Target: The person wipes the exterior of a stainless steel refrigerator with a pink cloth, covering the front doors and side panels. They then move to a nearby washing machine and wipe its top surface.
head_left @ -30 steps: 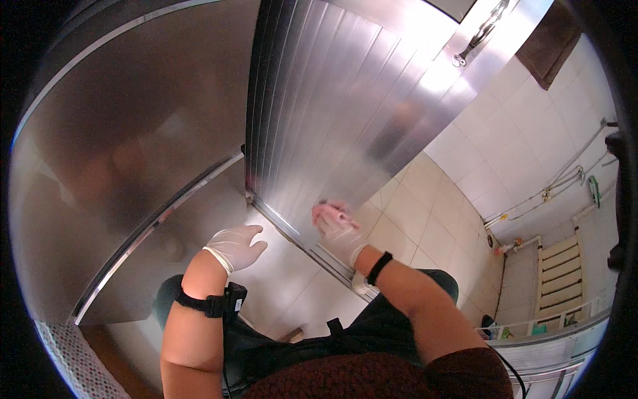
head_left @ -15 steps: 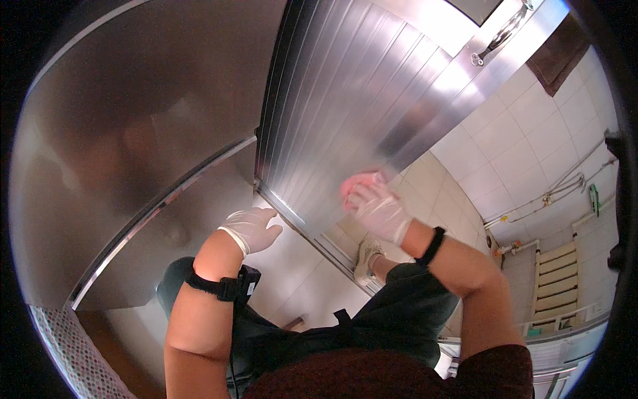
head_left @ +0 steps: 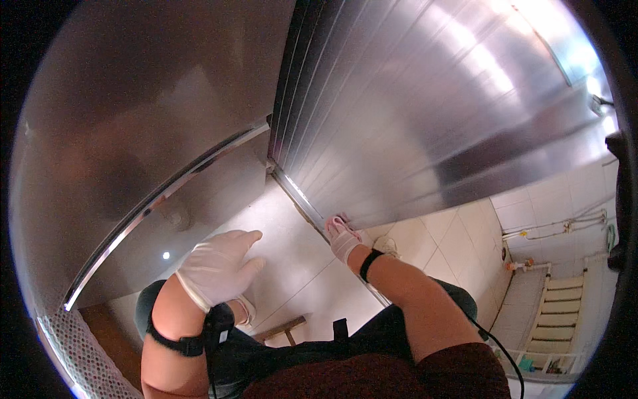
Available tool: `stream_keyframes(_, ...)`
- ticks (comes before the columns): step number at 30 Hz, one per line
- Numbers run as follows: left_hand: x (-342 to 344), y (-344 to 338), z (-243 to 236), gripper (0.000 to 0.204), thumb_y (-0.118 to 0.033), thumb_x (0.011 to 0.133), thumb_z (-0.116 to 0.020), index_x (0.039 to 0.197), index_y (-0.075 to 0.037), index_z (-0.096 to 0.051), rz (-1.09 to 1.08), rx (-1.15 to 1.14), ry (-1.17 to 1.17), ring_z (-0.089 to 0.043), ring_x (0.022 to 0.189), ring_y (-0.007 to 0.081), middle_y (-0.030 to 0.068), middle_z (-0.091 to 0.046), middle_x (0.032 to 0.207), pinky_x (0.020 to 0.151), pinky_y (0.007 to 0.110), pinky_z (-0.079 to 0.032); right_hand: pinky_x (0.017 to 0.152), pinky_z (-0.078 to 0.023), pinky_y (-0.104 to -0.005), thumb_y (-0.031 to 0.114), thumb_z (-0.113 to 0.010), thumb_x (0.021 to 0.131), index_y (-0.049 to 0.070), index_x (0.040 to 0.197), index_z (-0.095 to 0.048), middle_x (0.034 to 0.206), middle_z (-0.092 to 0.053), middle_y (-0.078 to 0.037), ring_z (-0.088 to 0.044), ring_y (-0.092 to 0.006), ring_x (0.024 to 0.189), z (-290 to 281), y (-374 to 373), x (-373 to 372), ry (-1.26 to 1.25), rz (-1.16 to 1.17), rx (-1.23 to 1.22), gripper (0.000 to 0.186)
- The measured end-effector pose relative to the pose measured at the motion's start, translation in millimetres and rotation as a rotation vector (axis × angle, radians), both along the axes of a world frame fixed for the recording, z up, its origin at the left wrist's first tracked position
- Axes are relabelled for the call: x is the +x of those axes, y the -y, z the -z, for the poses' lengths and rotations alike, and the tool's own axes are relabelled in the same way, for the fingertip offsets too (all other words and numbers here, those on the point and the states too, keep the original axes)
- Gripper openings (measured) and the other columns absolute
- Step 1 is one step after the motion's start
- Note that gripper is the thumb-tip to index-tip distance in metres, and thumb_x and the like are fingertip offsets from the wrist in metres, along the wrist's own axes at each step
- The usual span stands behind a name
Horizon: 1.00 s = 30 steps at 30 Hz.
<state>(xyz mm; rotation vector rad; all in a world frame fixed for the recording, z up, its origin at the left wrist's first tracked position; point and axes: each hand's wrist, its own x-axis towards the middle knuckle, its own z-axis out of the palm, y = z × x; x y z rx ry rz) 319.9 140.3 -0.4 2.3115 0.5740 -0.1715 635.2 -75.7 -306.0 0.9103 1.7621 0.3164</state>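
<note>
The right hand (head_left: 344, 243), gloved in thin white, was closed over a crumpled pink cloth (head_left: 339, 219), its fingers bunched together and bent around it. The cloth lay at the lower edge of the ribbed metal door (head_left: 392, 146), just above the floor strip (head_left: 300, 201); how firmly it was pressed could not be told. The left hand (head_left: 220, 267), likewise gloved, was empty and hung in the air, its thumb spread wide from loosely extended fingers.

Compared with the frame half a second earlier, the right hand and cloth had shifted leftward and down, to the edge beside the floor strip. The left hand had drawn back from that strip toward the body. The door reached farther to the right in view, and its handle had moved out to the rim.

A black band (head_left: 372, 265) circled the right wrist. Just beyond that wrist, on the right, stood a pale shoe (head_left: 387, 247). To the left of the left hand rose a dark glossy panel (head_left: 133, 126), crossed by a bright trim strip (head_left: 159, 193). Nearer the body, between the two hands, a wooden piece (head_left: 282, 328) lay low over the tiled floor (head_left: 287, 263). Well to the right of the right hand, a cream slatted rack (head_left: 559, 312) stood against the wall.
</note>
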Motion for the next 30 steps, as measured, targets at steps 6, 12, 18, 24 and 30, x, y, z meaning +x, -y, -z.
stream_keyframes(6,0.4,-2.7,-4.6,0.051,-0.026,0.093,-0.061,0.134,0.005,-0.058,-0.013,-0.034,0.023,-0.062,0.113,0.0434,0.0257,-0.064,0.125,0.101,0.046,-0.048,0.113,-0.033,-0.0564,-0.005,-0.078,0.066,-0.002,0.134,-0.063,0.147,-0.051,-0.019,-0.042,-0.0382,0.138,70.5,-10.6,-18.6,-0.005,0.195,-0.171,0.07)
stream_keyframes(12,5.0,-5.8,0.3,0.052,-0.027,0.093,-0.06,0.134,0.005,-0.057,0.016,-0.011,0.014,-0.062,0.112,0.0437,0.026,-0.064,0.124,0.099,0.047,-0.049,0.109,-0.038,-0.0542,-0.006,-0.084,0.058,-0.003,0.139,-0.06,0.151,-0.048,-0.022,-0.044,-0.0388,0.136,61.9,-14.2,-20.9,0.03,0.185,-0.159,0.085)
stream_keyframes(18,9.8,-2.2,7.0,0.054,-0.032,0.095,-0.059,0.139,-0.001,-0.056,0.043,-0.033,-0.044,-0.059,0.125,0.042,0.0263,-0.061,0.134,0.107,0.046,-0.047,0.111,-0.037,-0.0495,0.006,-0.074,0.075,0.0,0.121,-0.071,0.133,-0.064,-0.017,-0.051,-0.0362,0.132,-67.8,1.5,-9.0,-0.097,0.03,0.111,0.047)
stream_keyframes(24,4.2,9.1,11.1,0.054,-0.035,0.098,-0.056,0.14,-0.002,-0.056,0.061,0.056,-0.029,-0.059,0.123,0.0403,0.0253,-0.063,0.132,0.106,0.045,-0.046,0.109,-0.04,-0.048,0.018,-0.062,0.082,0.002,0.112,-0.072,0.122,-0.068,-0.014,-0.052,-0.0338,0.132,-200.2,18.8,0.4,-0.633,0.249,0.488,0.036)
stream_keyframes(30,1.1,10.4,8.9,0.051,-0.033,0.097,-0.057,0.136,-0.001,-0.058,0.061,0.055,-0.006,-0.061,0.117,0.0415,0.0253,-0.064,0.125,0.102,0.047,-0.048,0.105,-0.042,-0.0466,0.017,-0.061,0.085,0.002,0.118,-0.068,0.124,-0.064,-0.014,-0.053,-0.0328,0.126,-168.1,5.5,0.4,-0.233,-0.045,0.609,0.037)
